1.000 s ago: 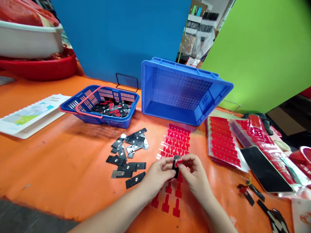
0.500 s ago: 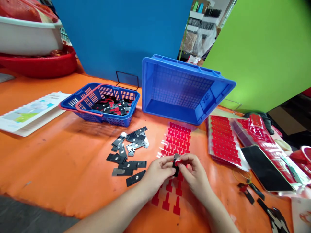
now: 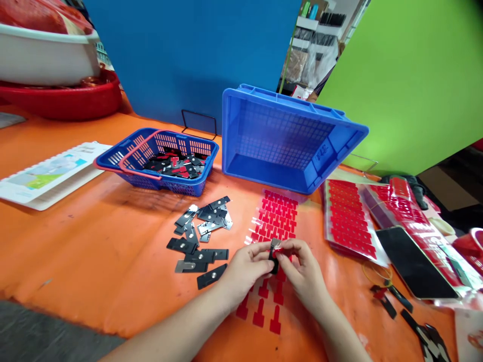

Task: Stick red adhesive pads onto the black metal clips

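Note:
Between the fingers of my left hand (image 3: 247,264) is a small black metal plate (image 3: 274,265), held upright with a bare silvery top end. My right hand (image 3: 304,266) pinches a small red sticker (image 3: 277,250) against the face of that plate; fingertips partly cover it. Under both hands lies a clear sheet of T-shaped red stickers (image 3: 279,213), with its near stickers (image 3: 258,314) showing below my wrists. Left of my left hand, several loose black plates (image 3: 199,256) lie scattered and overlapping, some with silvery faces.
A blue basket (image 3: 177,187) of black and red pieces stands behind the loose plates. Beside it a blue crate (image 3: 271,176) rests on its side. To the right are red sticker sheets (image 3: 349,218), a dark phone (image 3: 417,261) and more black plates (image 3: 426,334). A spiral-bound calendar (image 3: 56,171) lies left.
The whole view has shifted very slightly. Both hands keep their hold on the plate and the red sticker, with hardly any visible movement.

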The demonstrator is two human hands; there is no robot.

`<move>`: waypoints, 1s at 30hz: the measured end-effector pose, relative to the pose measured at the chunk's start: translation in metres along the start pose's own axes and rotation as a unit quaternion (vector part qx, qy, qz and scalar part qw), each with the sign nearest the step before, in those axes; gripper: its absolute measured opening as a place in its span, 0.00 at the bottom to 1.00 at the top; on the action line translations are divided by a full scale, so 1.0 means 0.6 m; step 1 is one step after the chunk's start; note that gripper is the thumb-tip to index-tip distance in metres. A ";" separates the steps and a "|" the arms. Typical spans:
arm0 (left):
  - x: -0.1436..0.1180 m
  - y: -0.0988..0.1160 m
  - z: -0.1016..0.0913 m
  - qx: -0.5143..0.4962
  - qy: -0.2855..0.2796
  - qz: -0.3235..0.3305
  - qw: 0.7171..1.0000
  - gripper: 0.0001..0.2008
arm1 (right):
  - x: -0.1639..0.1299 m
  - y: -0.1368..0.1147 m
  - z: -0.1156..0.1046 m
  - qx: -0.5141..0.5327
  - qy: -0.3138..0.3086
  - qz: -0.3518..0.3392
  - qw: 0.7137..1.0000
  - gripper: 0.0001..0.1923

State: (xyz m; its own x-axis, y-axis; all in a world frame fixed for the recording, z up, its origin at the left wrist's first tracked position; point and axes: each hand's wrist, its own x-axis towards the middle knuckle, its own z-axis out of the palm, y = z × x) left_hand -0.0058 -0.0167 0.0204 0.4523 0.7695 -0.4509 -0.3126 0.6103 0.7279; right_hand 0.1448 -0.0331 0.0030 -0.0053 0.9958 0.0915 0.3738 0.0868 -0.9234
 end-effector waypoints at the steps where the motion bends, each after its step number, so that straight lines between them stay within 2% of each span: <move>1: 0.000 0.000 0.000 0.000 0.000 0.000 1.000 0.22 | 0.000 0.001 0.000 0.000 0.000 0.001 1.000 0.06; 18: 0.001 -0.002 -0.002 -0.003 0.004 0.004 1.000 0.21 | -0.001 0.002 0.000 -0.044 -0.003 -0.015 0.999 0.06; 30: 0.002 -0.002 -0.001 -0.001 0.010 0.008 1.000 0.21 | 0.003 0.002 -0.001 -0.117 -0.026 -0.075 0.990 0.06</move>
State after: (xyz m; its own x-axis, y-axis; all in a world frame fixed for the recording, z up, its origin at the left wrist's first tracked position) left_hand -0.0052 -0.0163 0.0187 0.4312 0.7825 -0.4492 -0.3211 0.5984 0.7340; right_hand 0.1456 -0.0311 0.0021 -0.1221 0.9729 0.1965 0.5691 0.2308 -0.7892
